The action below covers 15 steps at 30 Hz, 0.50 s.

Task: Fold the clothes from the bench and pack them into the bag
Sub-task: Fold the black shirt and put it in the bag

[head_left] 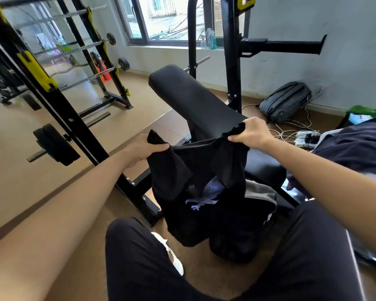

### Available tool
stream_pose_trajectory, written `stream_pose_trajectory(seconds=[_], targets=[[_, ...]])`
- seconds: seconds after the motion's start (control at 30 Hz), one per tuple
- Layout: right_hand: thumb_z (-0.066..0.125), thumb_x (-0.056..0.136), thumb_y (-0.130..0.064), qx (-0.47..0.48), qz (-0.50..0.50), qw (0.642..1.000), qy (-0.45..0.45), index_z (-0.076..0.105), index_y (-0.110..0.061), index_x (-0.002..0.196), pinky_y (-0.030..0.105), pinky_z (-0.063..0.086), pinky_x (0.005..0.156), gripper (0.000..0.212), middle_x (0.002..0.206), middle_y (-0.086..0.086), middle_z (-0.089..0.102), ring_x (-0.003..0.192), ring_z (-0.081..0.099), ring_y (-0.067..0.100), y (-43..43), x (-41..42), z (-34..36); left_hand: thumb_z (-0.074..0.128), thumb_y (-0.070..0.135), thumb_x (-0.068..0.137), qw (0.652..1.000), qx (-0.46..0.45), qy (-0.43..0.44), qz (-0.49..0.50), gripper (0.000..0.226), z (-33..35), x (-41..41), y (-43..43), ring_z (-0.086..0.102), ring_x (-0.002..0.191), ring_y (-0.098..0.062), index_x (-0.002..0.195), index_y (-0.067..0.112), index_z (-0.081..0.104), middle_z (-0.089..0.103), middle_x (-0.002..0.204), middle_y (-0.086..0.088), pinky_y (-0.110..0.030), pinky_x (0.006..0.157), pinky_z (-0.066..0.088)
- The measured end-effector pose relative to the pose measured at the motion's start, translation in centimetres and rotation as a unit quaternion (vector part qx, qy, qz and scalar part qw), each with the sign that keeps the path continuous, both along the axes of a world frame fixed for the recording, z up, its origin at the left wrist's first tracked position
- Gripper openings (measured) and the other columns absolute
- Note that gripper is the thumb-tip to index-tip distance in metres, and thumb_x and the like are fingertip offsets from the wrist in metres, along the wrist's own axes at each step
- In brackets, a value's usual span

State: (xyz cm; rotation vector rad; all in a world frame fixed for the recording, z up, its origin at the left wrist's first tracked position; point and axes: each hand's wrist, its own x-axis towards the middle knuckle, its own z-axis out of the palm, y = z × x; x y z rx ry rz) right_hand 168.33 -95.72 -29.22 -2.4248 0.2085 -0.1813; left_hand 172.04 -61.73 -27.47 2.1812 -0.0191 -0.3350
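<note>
I hold a black T-shirt (182, 170) with a bluish print up in front of me, over the near end of the black padded weight bench (195, 101). My left hand (143, 148) grips its left top corner and my right hand (252, 131) grips its right top corner. The shirt hangs down between them, bunched in the middle. More grey and black clothing (260, 194) lies on the bench's near end behind the shirt. A grey backpack (285, 101) lies on the floor by the right wall.
A dark navy garment (356, 146) and green item (369, 111) sit at right. Cables and a power strip (302, 133) lie on the floor. The black-and-yellow rack (41, 83) with barbells stands left. My knees in black trousers fill the bottom.
</note>
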Motion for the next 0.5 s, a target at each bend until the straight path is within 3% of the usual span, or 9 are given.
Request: stream_pose_trajectory(seconds=[0.1, 0.17, 0.3, 0.4, 0.5], targets=[[0.089, 0.068, -0.034, 0.017, -0.012, 1.000, 0.002, 0.064, -0.024, 0.066, 0.035, 0.053, 0.075, 0.027, 0.080, 0.001, 0.070, 0.087, 0.068, 0.025, 0.3, -0.1, -1.6, 0.088, 0.026, 0.080, 1.000, -0.001, 0.015, 0.024, 0.040, -1.7, 0.1, 0.1, 0.071, 0.101, -0.019, 0.112, 0.008, 0.072, 0.075, 0.109, -0.006, -0.029, 0.078, 0.058], [0.088, 0.068, -0.031, 0.044, -0.029, 0.999, -0.003, 0.069, -0.016, 0.073, 0.034, 0.052, 0.073, 0.024, 0.080, 0.004, 0.071, 0.085, 0.069, 0.025, 0.4, -0.4, -2.5, 0.092, 0.033, 0.072, 0.999, 0.022, -0.010, 0.027, 0.049, -2.2, -0.1, 0.1, 0.071, 0.102, -0.021, 0.110, 0.009, 0.073, 0.075, 0.109, -0.005, -0.035, 0.086, 0.059], [0.083, 0.070, -0.024, 0.077, -0.066, 0.995, -0.012, 0.067, -0.010, 0.072, 0.036, 0.053, 0.071, 0.021, 0.077, 0.008, 0.070, 0.082, 0.068, 0.026, 0.9, -1.1, -3.6, 0.088, 0.027, 0.076, 0.996, 0.019, -0.048, 0.067, 0.038, -3.0, -1.1, -1.5, 0.070, 0.088, -0.016, 0.105, 0.010, 0.071, 0.074, 0.101, -0.005, -0.029, 0.070, 0.056], [0.078, 0.072, -0.022, 0.082, -0.096, 0.992, -0.021, 0.062, -0.011, 0.070, 0.033, 0.046, 0.067, 0.019, 0.076, 0.008, 0.068, 0.082, 0.065, 0.030, 1.6, -1.5, -4.1, 0.088, 0.032, 0.070, 0.996, -0.027, -0.043, 0.078, 0.037, -3.7, -1.8, -2.7, 0.073, 0.089, -0.024, 0.096, 0.012, 0.070, 0.075, 0.097, -0.009, -0.044, 0.084, 0.062], [0.077, 0.073, -0.022, 0.122, -0.112, 0.986, -0.027, 0.065, -0.010, 0.073, 0.036, 0.051, 0.071, 0.017, 0.079, 0.007, 0.069, 0.084, 0.064, 0.028, 2.5, -2.1, -4.3, 0.086, 0.022, 0.078, 0.992, -0.082, -0.040, 0.088, 0.022, -4.2, -2.8, -4.1, 0.074, 0.086, -0.024, 0.090, 0.013, 0.070, 0.076, 0.091, -0.008, -0.041, 0.081, 0.062]])
